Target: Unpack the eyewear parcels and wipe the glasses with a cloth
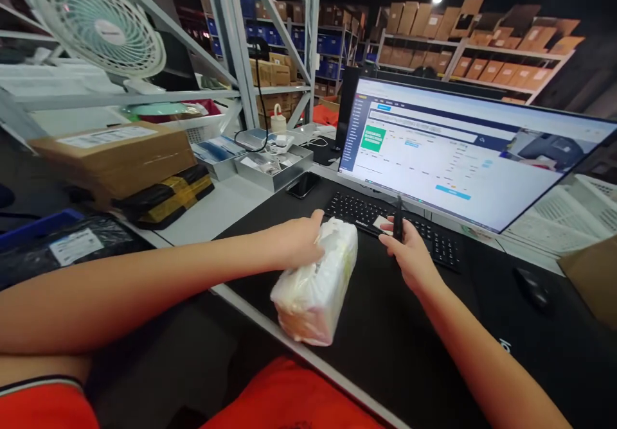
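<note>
My left hand (301, 243) grips the top of a white package (315, 288) wrapped in crinkled clear plastic. It is a block shape and lies at the front edge of the black desk mat; some of my fingertips are hidden against it. My right hand (409, 246) is closed around a slim black stick-like thing (398, 220), held upright over the keyboard (354, 209); it looks like a marker pen or a cutter. Beside its fingers is a small white piece (380, 222); whether I hold it or it lies on the keyboard I cannot tell.
A lit monitor (434, 153) stands behind the keyboard, with a mouse (533, 288) to the right. A phone (303, 185) and metal trays (274, 166) lie at the back left. Farther left are a cardboard box (116, 153), a black parcel with yellow tape (168, 194) and a fan (103, 21).
</note>
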The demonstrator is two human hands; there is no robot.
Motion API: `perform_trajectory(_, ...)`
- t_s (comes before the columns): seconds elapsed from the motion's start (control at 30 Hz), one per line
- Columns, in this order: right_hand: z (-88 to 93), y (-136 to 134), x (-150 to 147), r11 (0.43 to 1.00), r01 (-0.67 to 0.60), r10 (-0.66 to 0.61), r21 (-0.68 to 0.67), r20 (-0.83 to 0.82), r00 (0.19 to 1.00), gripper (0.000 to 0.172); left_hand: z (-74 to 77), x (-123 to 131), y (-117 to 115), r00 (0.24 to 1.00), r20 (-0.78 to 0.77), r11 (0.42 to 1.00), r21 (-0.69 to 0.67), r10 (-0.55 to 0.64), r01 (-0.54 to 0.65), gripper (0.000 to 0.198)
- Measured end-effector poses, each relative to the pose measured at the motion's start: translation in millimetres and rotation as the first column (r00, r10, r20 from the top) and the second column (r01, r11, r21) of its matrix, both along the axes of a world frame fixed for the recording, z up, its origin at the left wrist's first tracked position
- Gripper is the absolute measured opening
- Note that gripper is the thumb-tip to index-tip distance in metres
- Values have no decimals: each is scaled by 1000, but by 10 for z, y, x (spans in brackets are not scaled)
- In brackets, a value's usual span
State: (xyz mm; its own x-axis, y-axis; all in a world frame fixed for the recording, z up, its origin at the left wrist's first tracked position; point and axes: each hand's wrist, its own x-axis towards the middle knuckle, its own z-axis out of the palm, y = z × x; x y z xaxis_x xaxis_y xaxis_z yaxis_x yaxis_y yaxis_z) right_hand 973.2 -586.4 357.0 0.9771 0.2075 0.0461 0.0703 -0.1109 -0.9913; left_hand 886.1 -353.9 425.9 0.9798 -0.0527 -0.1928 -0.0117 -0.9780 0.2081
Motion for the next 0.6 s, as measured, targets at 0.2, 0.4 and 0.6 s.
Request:
perform_trajectory(0.2,116,46,-721,956,-271,288,115,-170,942,54,-156,-150,-65,998,54,986,-168,29,-20,88)
perform_trajectory(0.4,-97,-102,-1053,906,-423,418,10,-177,891,104,-252,-184,-401,985,148,980,-165,-87,111,80)
perform_trajectory(0.6,-277,-205,-983,927,-373,374,36,-160,914,132,-353,-228,-461,816,423,905,22,-393,424,25)
